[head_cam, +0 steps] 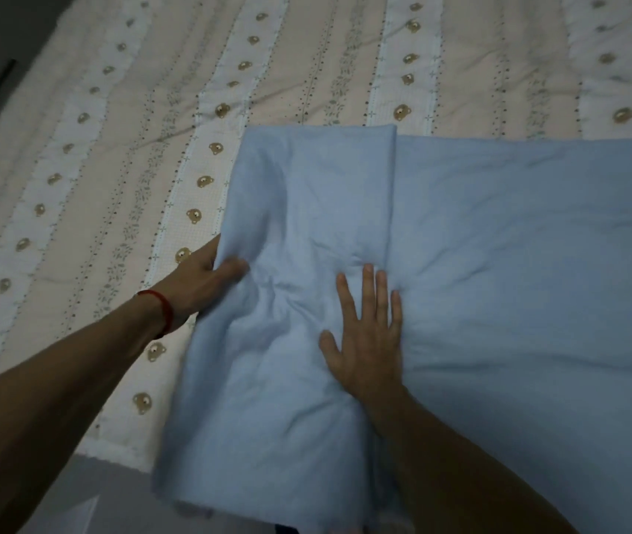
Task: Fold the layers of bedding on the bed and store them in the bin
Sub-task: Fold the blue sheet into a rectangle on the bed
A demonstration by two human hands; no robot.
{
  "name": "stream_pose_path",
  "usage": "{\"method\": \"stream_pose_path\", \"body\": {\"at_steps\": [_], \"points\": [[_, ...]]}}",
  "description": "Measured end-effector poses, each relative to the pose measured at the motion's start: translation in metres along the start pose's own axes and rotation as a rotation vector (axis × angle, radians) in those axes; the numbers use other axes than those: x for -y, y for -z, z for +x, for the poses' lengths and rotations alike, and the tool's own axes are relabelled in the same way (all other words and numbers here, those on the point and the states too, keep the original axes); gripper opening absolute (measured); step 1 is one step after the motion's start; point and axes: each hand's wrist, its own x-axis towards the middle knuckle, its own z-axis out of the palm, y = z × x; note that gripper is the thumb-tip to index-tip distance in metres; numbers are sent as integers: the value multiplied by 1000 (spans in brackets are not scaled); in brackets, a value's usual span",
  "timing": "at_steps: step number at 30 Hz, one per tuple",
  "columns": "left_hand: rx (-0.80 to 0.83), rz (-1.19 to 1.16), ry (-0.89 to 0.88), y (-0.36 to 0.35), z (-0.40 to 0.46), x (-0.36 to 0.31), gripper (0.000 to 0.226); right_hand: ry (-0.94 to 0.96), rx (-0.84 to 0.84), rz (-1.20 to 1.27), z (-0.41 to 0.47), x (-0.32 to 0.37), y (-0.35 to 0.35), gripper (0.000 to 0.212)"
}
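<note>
I see light blue sheet (460, 264), partly folded, filling centre and right of frame over bear-print quilt (114, 167) on bed; left hand (206, 279) pinches sheet's left edge, right hand (368, 341) pressed flat on it, fingers spread

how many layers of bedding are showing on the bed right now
2: a blue sheet, partly folded, nearest the camera, and a bear-print quilt spread beneath it. More layers may lie hidden underneath.

head view looks down (close) over bed (306, 71)
</note>
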Motion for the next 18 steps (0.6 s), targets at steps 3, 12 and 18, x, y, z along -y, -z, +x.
{"method": "stream_pose_path", "body": {"at_steps": [3,12,18], "points": [[-11,64,-42,-9,-32,-43,29,16,176,173,2,-9,22,87],[13,342,-331,-134,-107,-206,47,-626,464,1579,-14,-87,189,50],[150,306,-282,-284,-120,-247,71,-758,133,1608,-57,-190,234,50]]}}
